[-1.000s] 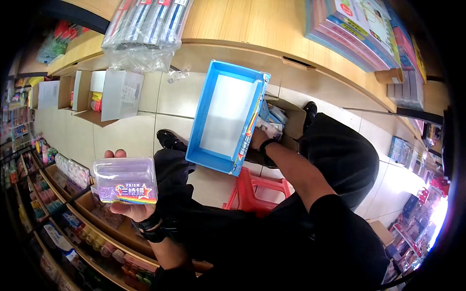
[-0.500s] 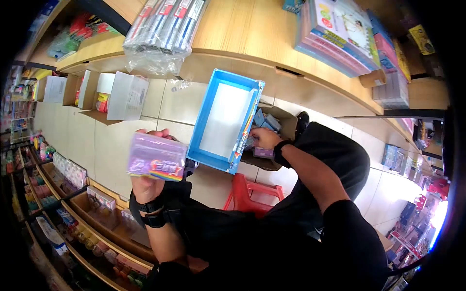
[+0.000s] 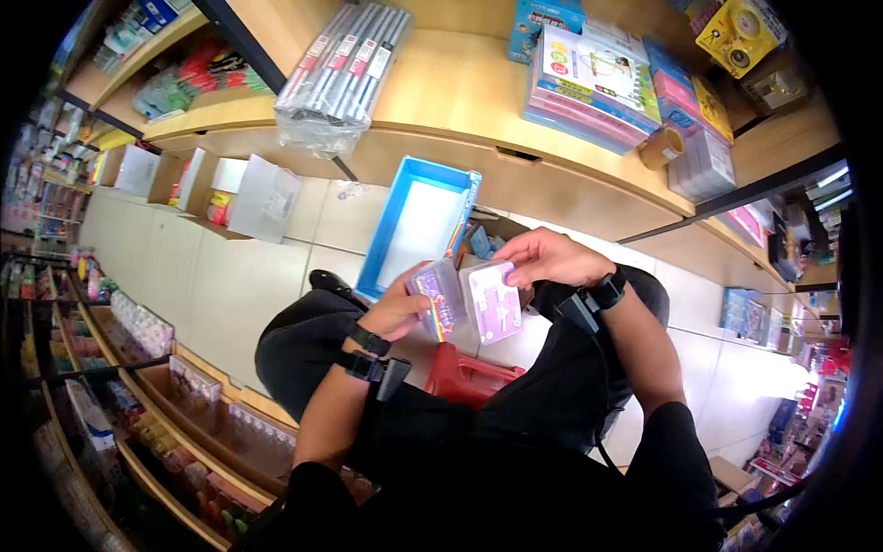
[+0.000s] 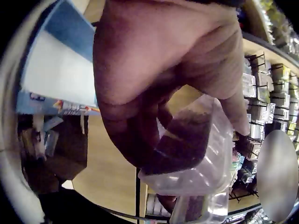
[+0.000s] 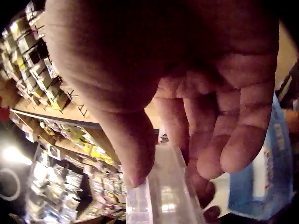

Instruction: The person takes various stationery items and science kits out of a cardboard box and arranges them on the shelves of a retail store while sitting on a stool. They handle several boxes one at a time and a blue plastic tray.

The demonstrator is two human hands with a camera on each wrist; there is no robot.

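Note:
My left hand point(image 3: 394, 311) grips a clear plastic case point(image 3: 441, 296) with a purple and rainbow label. In the left wrist view its see-through wall point(image 4: 196, 179) shows below the curled fingers. A second clear case point(image 3: 493, 305) with a purple label is pinched by its upper edge between thumb and fingers of my right hand point(image 3: 556, 259). Seen from the right wrist, this case point(image 5: 170, 186) is edge-on under the thumb. Both cases are held side by side over the lap. Just beyond them stands a blue display box point(image 3: 383, 232) with a white inside.
An open carton point(image 3: 504, 224) with small packs sits beside the blue box, partly hidden by the right hand. A red stool point(image 3: 471, 377) is between the legs. Open white cartons point(image 3: 265, 202) stand at left below a wooden shelf point(image 3: 451, 83). Low shelves of goods line the left side.
My right hand has come up from the carton with a second case. The left hand has brought its case rightward, next to the other, and tilted it.

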